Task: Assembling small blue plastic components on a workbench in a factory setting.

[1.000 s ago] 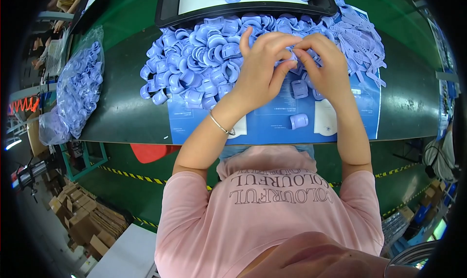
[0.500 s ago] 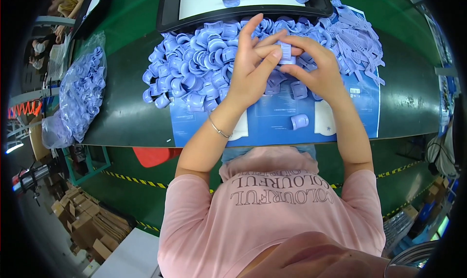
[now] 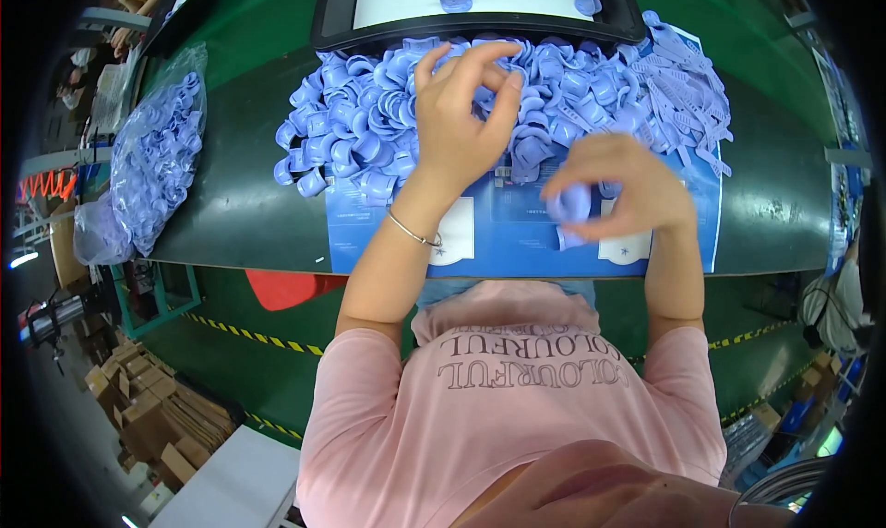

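Note:
My left hand (image 3: 459,113) is over the front of a heap of blue-purple curved plastic pieces (image 3: 355,126). Its fingers are bent and apart, and I see nothing held between them. Lower and to the right, my right hand (image 3: 628,186) is smeared by motion above the blue printed sheet (image 3: 512,251). Between its thumb and fingers shows a curved plastic piece (image 3: 573,201). Just below that hand, part of another curved piece (image 3: 570,240) lies on the sheet, mostly covered.
Flat, slotted plastic straps (image 3: 688,99) are piled right of the heap. Behind it stands a black-rimmed tray (image 3: 480,31) with a white bottom and two pieces in it. A clear bag (image 3: 161,150) of similar pieces lies at the table's left. A red stool (image 3: 286,290) stands below the edge.
My hands have parted: both were together on a small piece above the heap. The right has moved down toward me over the sheet; the left has stayed over the heap with its fingers apart.

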`<action>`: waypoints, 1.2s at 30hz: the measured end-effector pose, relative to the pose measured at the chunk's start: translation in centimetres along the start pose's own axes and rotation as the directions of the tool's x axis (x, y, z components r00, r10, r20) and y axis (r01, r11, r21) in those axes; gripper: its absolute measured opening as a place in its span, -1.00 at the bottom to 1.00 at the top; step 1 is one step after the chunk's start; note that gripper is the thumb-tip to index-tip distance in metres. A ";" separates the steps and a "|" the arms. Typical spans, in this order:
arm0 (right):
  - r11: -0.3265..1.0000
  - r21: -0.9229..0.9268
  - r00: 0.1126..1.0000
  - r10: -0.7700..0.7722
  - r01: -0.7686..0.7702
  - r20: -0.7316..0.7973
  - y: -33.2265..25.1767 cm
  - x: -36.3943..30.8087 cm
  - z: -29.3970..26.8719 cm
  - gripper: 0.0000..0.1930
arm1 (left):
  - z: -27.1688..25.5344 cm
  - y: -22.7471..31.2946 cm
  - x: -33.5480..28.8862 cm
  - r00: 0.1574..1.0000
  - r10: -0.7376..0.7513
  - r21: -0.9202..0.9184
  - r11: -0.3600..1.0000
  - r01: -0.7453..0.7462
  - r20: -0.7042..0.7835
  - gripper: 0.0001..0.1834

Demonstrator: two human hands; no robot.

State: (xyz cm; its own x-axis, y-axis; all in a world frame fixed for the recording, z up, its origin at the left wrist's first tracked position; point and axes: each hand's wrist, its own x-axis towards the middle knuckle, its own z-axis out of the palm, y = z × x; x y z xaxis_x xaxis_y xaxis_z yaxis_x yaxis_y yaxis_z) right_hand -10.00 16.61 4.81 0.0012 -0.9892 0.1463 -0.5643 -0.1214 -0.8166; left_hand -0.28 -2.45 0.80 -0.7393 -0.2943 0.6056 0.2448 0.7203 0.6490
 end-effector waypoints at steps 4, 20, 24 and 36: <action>0.987 -0.160 0.798 -0.080 -0.021 -0.597 0.7 1.2 2.4 -0.52 | 0.2 -0.3 0.5 0.987 0.098 0.134 0.984 -0.115 0.127 -0.87; 0.477 -0.468 0.637 0.298 -0.744 -0.711 8.1 -5.4 -4.7 -0.81 | 0.7 0.4 -0.7 0.870 0.137 0.219 0.938 -0.268 0.474 -0.83; 0.564 -0.349 0.578 0.297 -0.748 -0.760 7.6 -4.9 -4.7 -0.87 | 0.5 0.7 -0.5 0.889 0.139 0.158 0.961 -0.228 0.437 -0.82; 0.874 -0.236 0.830 0.272 -0.424 -0.486 3.8 -0.4 0.1 -0.64 | 0.9 0.5 -0.3 0.887 -0.346 -0.626 0.629 0.460 0.305 -0.78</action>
State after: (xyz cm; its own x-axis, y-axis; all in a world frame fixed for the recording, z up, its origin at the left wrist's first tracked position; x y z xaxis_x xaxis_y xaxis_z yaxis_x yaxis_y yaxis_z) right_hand -12.05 16.48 1.57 -0.5540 -0.8148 0.1709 -0.6884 0.3329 -0.6444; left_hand -0.52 -1.43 0.50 -0.9318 -0.3193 0.1724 0.2064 -0.0755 0.9756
